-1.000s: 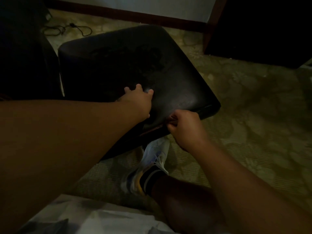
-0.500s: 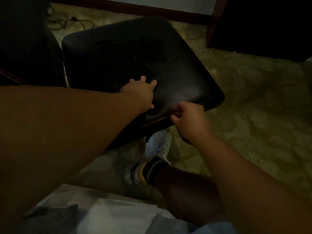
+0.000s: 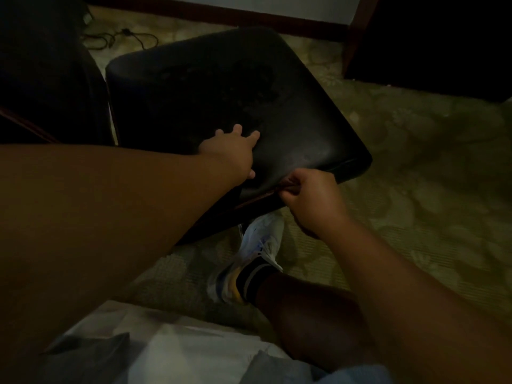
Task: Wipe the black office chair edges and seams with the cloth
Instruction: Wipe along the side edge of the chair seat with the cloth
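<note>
Black leather, dull in the dim light — the chair seat sits tilted on the patterned carpet, as it did a second ago, though it now shows a little lower and further right in view. On the left, the left hand lies flat on the seat with fingers spread and straight, holding nothing, much where it was before. Further right, the right hand is curled into a fist against the seat's near edge, right at the seam; it has crept slightly rightward along that edge. Something reddish peeks from its fingers, too dark to say whether it is the cloth. Below, a white sneaker rests on the carpet.
</note>
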A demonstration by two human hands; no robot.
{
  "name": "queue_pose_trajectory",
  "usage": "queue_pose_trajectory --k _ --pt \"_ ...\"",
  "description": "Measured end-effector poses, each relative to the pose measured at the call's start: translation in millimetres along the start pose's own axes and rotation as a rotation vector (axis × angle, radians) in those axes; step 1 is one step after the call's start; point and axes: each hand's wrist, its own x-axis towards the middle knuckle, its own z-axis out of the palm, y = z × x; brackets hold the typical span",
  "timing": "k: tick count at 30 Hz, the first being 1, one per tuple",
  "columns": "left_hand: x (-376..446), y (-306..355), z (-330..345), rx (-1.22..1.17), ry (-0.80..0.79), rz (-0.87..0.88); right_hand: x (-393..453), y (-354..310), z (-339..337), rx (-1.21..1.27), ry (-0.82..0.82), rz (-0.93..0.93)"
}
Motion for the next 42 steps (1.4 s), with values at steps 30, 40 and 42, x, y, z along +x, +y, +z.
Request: queue_pose_trajectory --k 30,40,42 --pt "-36.2 -40.9 31.0 -0.3 0.01 -0.096 -5.1 -4.6 6.2 0.001 0.038 -0.034" --pt "-33.4 -40.2 38.6 -0.333 0.034 -0.124 -4.1 -5.7 7.4 -0.001 0.03 -0.054" --pt "-34.4 -39.7 38.4 -0.33 0.035 -0.123 -2.3 -4.2 7.2 0.0 0.072 -0.035"
